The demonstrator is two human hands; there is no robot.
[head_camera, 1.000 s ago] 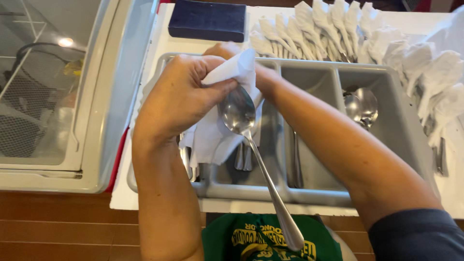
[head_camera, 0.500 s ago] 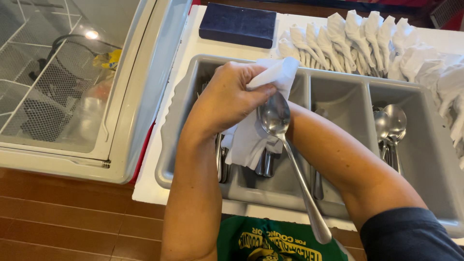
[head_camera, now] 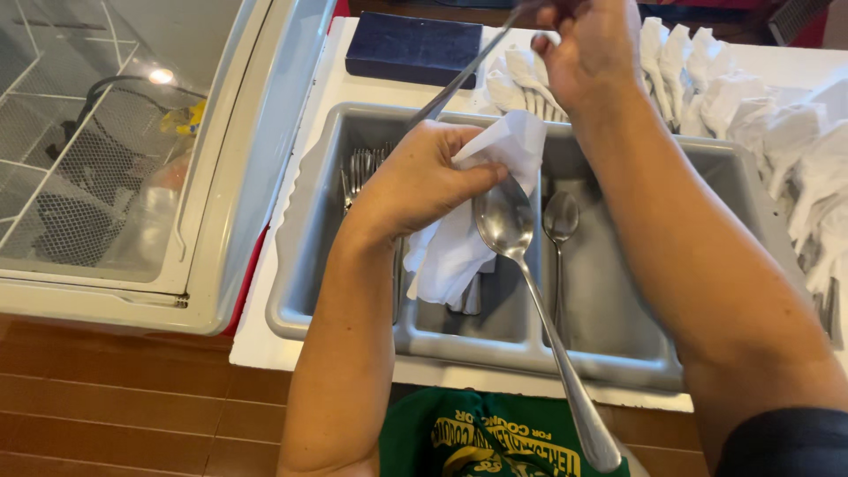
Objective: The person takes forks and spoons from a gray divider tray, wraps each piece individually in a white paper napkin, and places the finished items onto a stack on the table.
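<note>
— What's at frame centre?
— The left hand (head_camera: 415, 181) pinches a white cloth (head_camera: 468, 221) around a large spoon (head_camera: 530, 291) over the grey cutlery tray (head_camera: 296, 265).
— And top right?
— The right hand (head_camera: 587, 49) holds a thin utensil handle (head_camera: 459, 79)

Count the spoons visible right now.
2. One large spoon is pinched with the white cloth in the left hand; a smaller spoon lies in the grey cutlery tray. Others may be hidden.

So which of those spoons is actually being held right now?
The large spoon whose bowl is pinched through the white cloth by the left hand. The smaller spoon beside it lies loose in the grey tray.
</note>
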